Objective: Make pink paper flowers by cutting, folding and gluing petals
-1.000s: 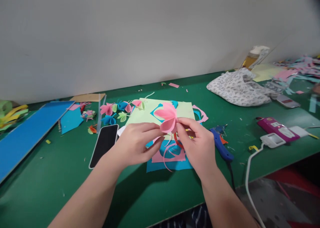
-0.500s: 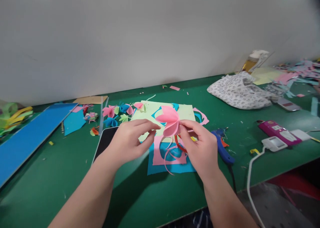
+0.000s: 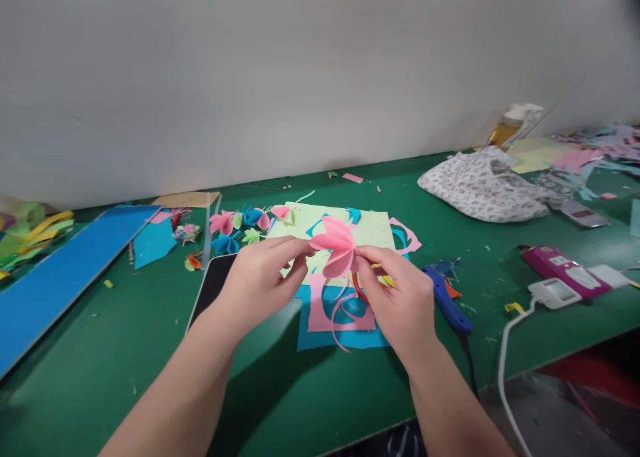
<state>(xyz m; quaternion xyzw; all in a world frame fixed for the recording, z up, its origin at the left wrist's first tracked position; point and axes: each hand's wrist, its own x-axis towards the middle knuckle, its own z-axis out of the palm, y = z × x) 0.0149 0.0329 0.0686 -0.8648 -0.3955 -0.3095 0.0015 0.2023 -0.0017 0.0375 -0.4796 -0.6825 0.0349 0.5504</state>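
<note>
A pink paper flower (image 3: pixel 336 242) with folded petals is held up above the table. My right hand (image 3: pixel 400 290) pinches its base between thumb and fingertips. From the other side, my left hand (image 3: pixel 267 277) has its fingertips on the tip of a left petal. Beneath the flower lie a pale green sheet (image 3: pixel 370 227), a pink sheet with a round cutout (image 3: pixel 317 310) and a blue sheet (image 3: pixel 320 342). Red scissor handles (image 3: pixel 357 289) show partly behind my right hand.
Small paper flowers (image 3: pixel 226 223) lie left of the sheets, near a tablet (image 3: pixel 213 287). Right of my hands are a blue glue gun (image 3: pixel 450 303), a purple device (image 3: pixel 563 270) with a white cable (image 3: pixel 503 350), and a patterned cloth (image 3: pixel 480 183). A white partition (image 3: pixel 320 83) stands behind.
My left fingertips have come from just beside the flower to touch its left petal. My right hand keeps its pinch on the base. The view has shifted slightly.
</note>
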